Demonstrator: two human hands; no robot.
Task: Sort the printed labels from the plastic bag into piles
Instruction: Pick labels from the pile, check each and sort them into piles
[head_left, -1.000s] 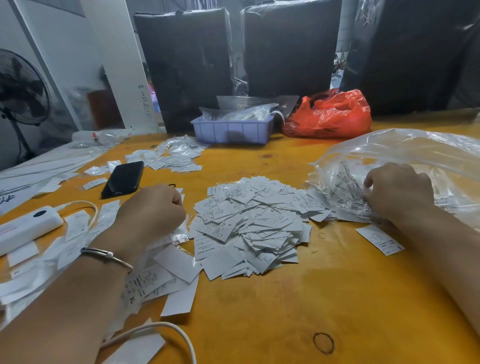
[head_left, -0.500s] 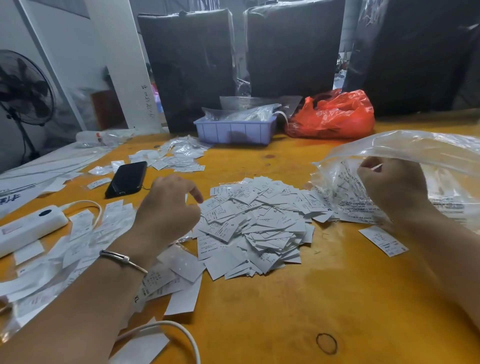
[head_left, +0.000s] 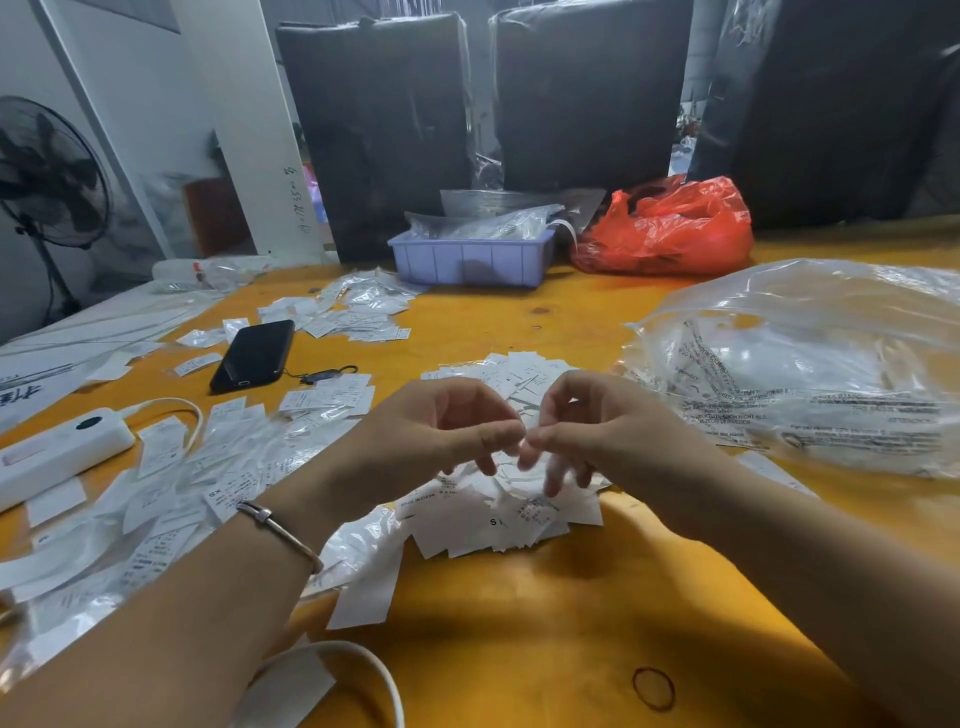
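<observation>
A heap of white printed labels (head_left: 493, 519) lies mid-table, partly under my hands. The clear plastic bag (head_left: 810, 374) with more labels sits to the right. My left hand (head_left: 441, 431), bracelet on the wrist, and my right hand (head_left: 608, 431) hover together above the heap, fingers curled. Their thumbs and fingertips meet and pinch a small white label that the fingers mostly hide. Another spread of labels (head_left: 171, 483) lies to the left, and a smaller pile (head_left: 358, 312) lies farther back.
A black phone (head_left: 254, 356) and a white power strip (head_left: 57, 452) with its cable (head_left: 384, 680) lie at the left. A purple tray (head_left: 467, 262) and a red bag (head_left: 670, 228) stand at the back. A rubber band (head_left: 653, 688) lies on the yellow table (head_left: 545, 623).
My right hand left the plastic bag and moved left over the heap. My left hand rose from the left labels and moved right to meet it.
</observation>
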